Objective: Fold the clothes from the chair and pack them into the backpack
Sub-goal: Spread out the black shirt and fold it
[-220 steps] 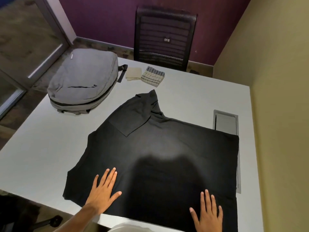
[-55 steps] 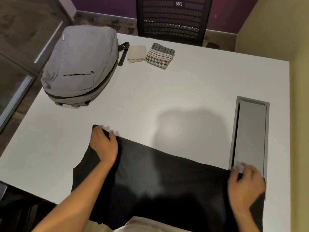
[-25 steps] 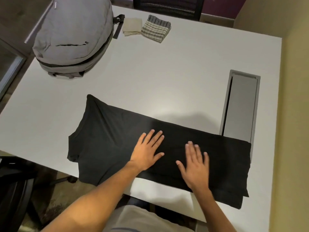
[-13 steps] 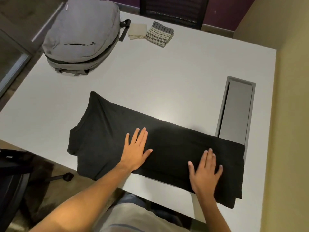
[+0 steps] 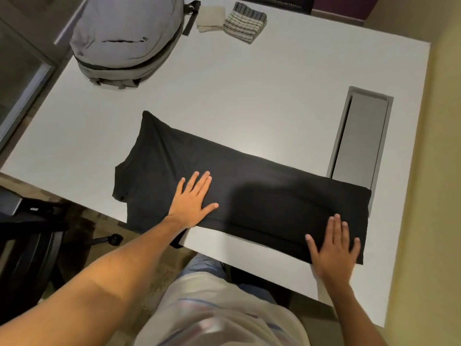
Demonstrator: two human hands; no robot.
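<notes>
Left hand: the left hand [image 5: 193, 199] lies flat on the black folded cotton garment [image 5: 249, 196], fingers straight and close together, thumb out to the side, near the garment's middle.
Right hand: the right hand [image 5: 333, 248] lies flat with fingers spread on the garment's near right corner, the heel of the palm on the white counter [image 5: 249, 96]; neither hand grips anything.
Change in hands: half a second ago the two hands were closer together; the right hand has slid out to the corner and the left sits a little further left.
Garment: a long dark band folded lengthwise, lying across the counter's near edge, its left end hanging over the edge and its right end over the foot of the grey recessed cable hatch [image 5: 359, 136].
Change in garment: 8.8 s ago it lay spread wide and flat.
Backpack: the grey fabric backpack [image 5: 124, 38] lies on its side at the far left corner, well apart from the garment, its dark zip line closed as far as can be seen.
Other folded pieces: a beige folded cloth [image 5: 209, 18] and a striped folded cloth [image 5: 245, 26] touch each other just right of the backpack.
Writing: no writing can be read.
</notes>
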